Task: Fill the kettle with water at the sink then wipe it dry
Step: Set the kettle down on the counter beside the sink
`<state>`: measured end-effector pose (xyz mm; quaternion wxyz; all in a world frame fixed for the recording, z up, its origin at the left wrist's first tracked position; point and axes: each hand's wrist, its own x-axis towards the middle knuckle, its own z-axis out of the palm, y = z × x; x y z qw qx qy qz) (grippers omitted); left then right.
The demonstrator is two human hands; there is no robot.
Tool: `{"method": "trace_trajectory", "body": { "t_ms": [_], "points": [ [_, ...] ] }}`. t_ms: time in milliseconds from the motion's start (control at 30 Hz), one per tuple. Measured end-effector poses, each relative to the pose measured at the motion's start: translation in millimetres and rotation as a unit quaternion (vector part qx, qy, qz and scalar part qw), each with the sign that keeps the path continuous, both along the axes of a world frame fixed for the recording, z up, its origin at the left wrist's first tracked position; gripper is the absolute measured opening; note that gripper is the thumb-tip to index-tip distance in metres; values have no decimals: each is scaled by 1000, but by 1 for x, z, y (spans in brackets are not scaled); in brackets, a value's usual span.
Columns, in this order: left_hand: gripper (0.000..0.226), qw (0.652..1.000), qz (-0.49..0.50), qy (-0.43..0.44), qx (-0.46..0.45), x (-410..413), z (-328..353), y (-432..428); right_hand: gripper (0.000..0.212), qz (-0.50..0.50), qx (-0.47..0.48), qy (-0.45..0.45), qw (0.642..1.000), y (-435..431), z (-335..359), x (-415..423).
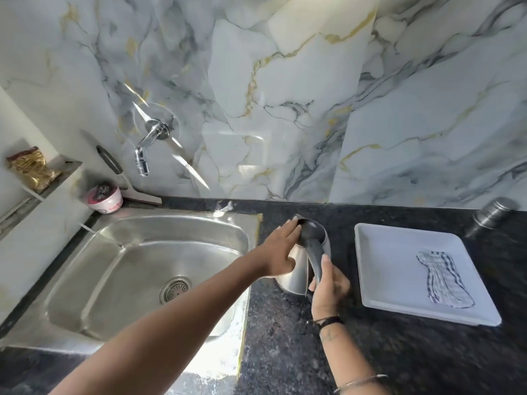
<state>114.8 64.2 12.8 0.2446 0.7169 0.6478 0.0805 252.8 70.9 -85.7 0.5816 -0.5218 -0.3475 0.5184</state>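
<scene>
Sink (85,303) sits dry beside our kettle (296,269), which stands unfilled on the counter, right hand (328,286) closed around its handle, left hand (281,252) flat against its side, cloth (442,280) waiting on the tray (379,269) beyond.

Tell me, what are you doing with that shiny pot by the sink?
It's a kettle. It stands on the dark counter beside the sink. The right hand grips its grey handle and the left hand rests on its side near the lid. The tap is off. A checked cloth waits in a white tray.
</scene>
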Motion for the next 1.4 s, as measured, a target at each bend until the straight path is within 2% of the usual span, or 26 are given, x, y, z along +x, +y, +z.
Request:
{"method": "trace_trajectory", "body": {
  "t_ms": [167,400,467,533,600,700,767,867,967,1033,1233,1400],
  "points": [
    [76,1000,-18,-9,18,-18,-6,-9,56,30,-24,5,999,-23,-16,-28],
    [59,999,17,-29,31,-33,-1,-5,36,219,-40,13,975,-50,3,-53],
    [60,999,22,-18,42,-33,-2,-4,41,304,-48,-26,951,-56,13,-48],
    [64,998,28,-1,59,-31,-5,-5,46,361,-37,-134,922,-59,19,-32],
    [70,996,30,26,75,-29,-10,-4,47,341,12,-232,911,-50,23,-3],
    [88,993,16,89,75,-24,-20,0,27,212,58,-374,901,-10,27,54],
    [99,993,18,101,61,-20,-27,2,27,154,50,-470,868,31,26,99],
    [106,995,23,86,53,-22,-32,7,51,169,-44,-579,796,93,20,160],
    [108,996,15,74,44,-25,-32,9,70,211,-135,-622,742,134,4,200],
    [106,997,4,77,28,-26,-30,10,75,231,-172,-637,715,152,-11,216],
    [100,991,-46,127,-18,-44,-19,4,72,184,-212,-662,694,174,-40,232],
    [97,993,-57,106,-19,-43,-11,0,44,95,-164,-687,701,179,-42,236]
  ]
}}
